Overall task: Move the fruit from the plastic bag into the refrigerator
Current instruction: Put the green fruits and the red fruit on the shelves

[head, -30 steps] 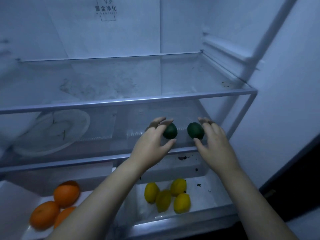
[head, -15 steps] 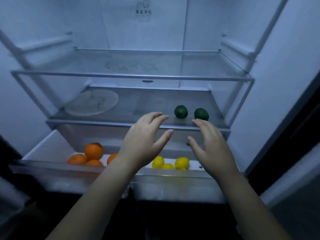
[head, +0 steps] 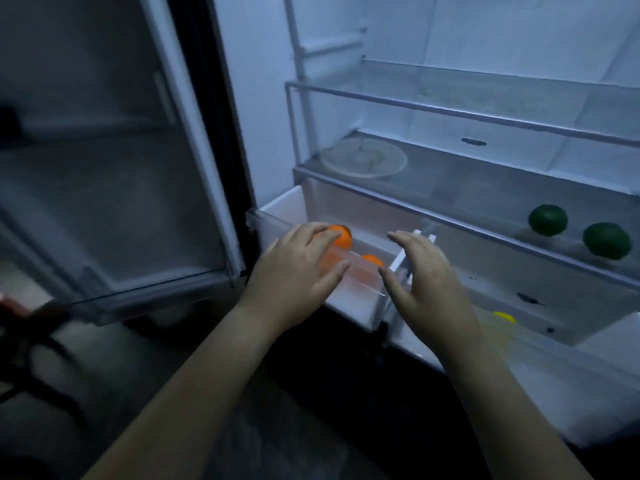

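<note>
Inside the open refrigerator (head: 502, 29), two green fruits (head: 548, 220) are sitting side by side on the right part of the lower glass shelf (head: 467, 192), just apart from each other, while a plate (head: 363, 160) is lying at the left back of that shelf. Below the shelf's left end, oranges (head: 341, 237) are resting in a pulled-out drawer (head: 280, 209), and a lemon (head: 505, 317) is showing below the shelf's right half. The left hand (head: 294, 268) and the right hand (head: 426, 282) are hovering in front of and below the shelf's front edge. Each grip is loose and spread, carrying nothing. The left fingertips (head: 325, 232) are overlapping an orange in this view, though whether they are touching it is unclear. The plastic bag is not showing anywhere here. The step in hand is likely the gap between one delivery and the next, with both hands free. The next move probably calls for turning away from the shelf toward the bag, wherever it is lying, and checking whether any fruit is waiting inside. If none is, the drawer below the shelf is probably going to need pushing shut.
</note>
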Tool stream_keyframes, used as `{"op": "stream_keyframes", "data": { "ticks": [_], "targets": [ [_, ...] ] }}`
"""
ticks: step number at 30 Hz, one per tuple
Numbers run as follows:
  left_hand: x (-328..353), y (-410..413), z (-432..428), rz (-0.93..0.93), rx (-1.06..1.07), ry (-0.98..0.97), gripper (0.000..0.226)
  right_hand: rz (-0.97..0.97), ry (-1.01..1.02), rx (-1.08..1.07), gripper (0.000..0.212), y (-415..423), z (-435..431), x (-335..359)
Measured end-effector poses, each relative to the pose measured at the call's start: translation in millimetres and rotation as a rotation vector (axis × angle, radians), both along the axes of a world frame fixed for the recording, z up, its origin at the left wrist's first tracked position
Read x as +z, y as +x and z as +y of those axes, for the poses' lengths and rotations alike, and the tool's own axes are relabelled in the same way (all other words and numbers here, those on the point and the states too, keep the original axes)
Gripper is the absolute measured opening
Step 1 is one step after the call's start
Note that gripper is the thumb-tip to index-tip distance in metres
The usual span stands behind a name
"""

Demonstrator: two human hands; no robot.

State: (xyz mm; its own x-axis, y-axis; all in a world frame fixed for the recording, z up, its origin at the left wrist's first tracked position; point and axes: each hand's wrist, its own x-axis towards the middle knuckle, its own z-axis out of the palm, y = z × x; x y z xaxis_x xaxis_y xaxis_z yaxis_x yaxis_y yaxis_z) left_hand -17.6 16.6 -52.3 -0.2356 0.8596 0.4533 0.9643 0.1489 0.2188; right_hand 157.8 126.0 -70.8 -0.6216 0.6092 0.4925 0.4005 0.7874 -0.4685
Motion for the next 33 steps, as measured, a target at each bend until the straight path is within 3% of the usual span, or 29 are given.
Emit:
{"op": "stream_keyframes", "data": {
  "ticks": [10,22,33],
  "targets": [
    [-5.7,-115.3,-165.4,0.026,0.414,-0.034,0.054,-0.103,0.025,0.324,0.046,-161.3,-103.2,2.1],
    [-26.6,-258.4,-406.6,-0.045,0.815,0.039,0.054,-0.254,0.055,0.668,0.058,-371.0,-319.0,-1.1],
    [-55.9,-305.1,-579.6,-0.128,1.125,0.056,0.055,-0.242,0.088,0.970,0.054,-477.5,-492.2,-16.4]
  ]
}}
